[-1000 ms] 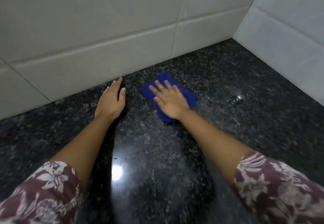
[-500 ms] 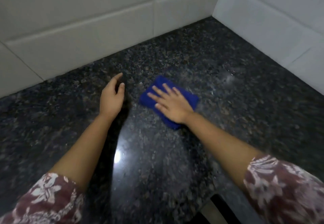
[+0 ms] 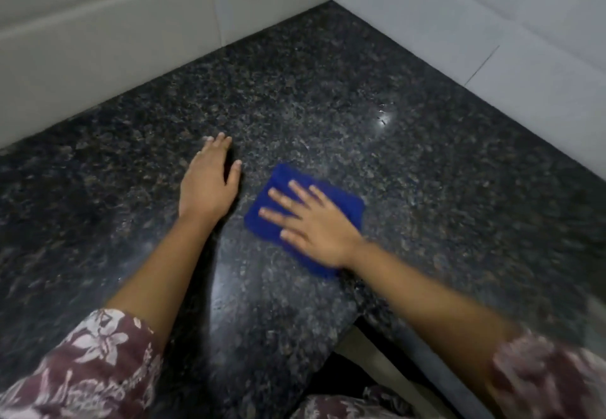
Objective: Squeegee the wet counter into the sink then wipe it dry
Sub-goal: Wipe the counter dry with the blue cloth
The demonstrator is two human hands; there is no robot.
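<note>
A folded blue cloth (image 3: 347, 203) lies flat on the dark speckled granite counter (image 3: 328, 97). My right hand (image 3: 311, 225) presses down on the cloth with fingers spread, covering most of its middle. Just left of the cloth, my left hand (image 3: 208, 182) rests palm-down on the bare counter, fingers together and holding nothing. No squeegee and no sink show in the head view.
White tiled walls (image 3: 459, 25) meet in a corner at the back right. A small wet glint (image 3: 383, 118) shines on the counter beyond the cloth. The counter's front edge (image 3: 347, 330) runs at the lower right, with floor below it.
My right hand has drawn the blue cloth back from the rear wall toward the counter's front. My left hand also sits farther from the wall. The front edge has come into view.
</note>
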